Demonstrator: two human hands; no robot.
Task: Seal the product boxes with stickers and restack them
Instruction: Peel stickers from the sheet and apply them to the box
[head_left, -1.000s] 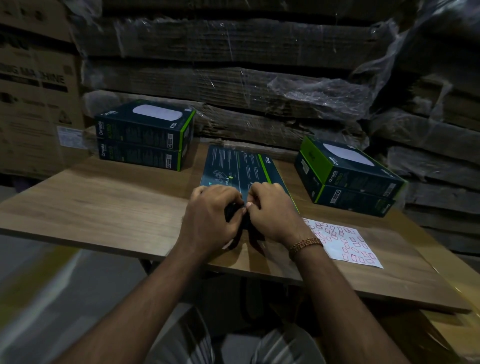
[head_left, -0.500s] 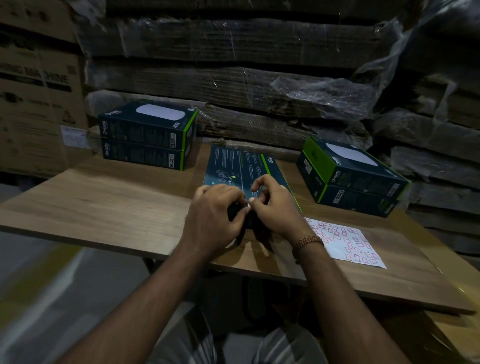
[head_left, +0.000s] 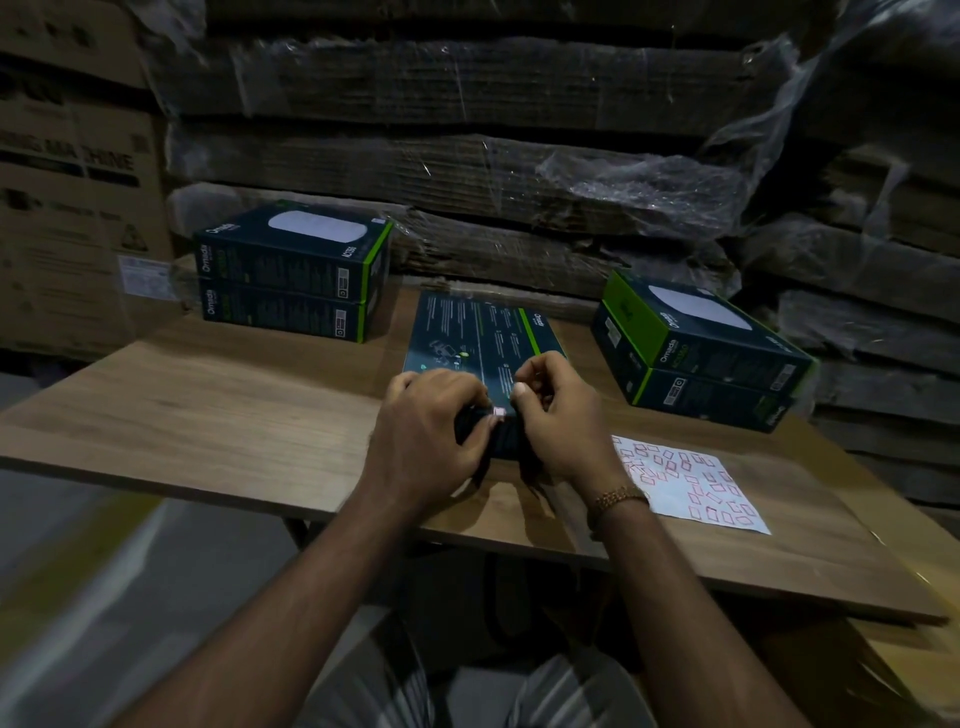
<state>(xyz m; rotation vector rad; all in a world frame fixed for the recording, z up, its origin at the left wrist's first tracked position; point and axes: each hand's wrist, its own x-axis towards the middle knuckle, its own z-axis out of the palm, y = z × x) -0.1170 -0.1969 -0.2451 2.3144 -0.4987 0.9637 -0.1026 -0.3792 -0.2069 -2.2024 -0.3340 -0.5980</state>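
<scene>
Pale pink and very small, a sticker (head_left: 498, 412) now shows on the near top edge of the dark box (head_left: 480, 332), between the two thumbs; half a second ago that spot was covered by the hands pressed close together. The right hand's fingers (head_left: 521, 388) have lifted and curled a little away from the box top, forefinger and thumb pinched near the sticker's right side, while the left hand (head_left: 434, 434) stays clamped over the near end of the box, its thumb beside the sticker and its other fingers wrapped down the front face. The right hand (head_left: 563, 421) rests its heel against the near end as well. It reads as the sticker having just been laid across the flap seam, with a rub-down perhaps still to come, so this box looks close to sealed and nearly ready for a stack. The box lies flat on the wooden desk (head_left: 234, 410), centre, printed back face up; its long axis runs away from the person, leaning slightly to the right at the far end, and the end being sealed points toward the person. Just right of the right wrist lies the sticker sheet (head_left: 685, 486), flat on the desk, with many red-outlined stickers left. Farther out, a stack of two boxes (head_left: 291, 275) stands at the far left of the desk and another stack of two (head_left: 696, 358) at the far right, turned at an angle; which of them is sealed cannot be told.
</scene>
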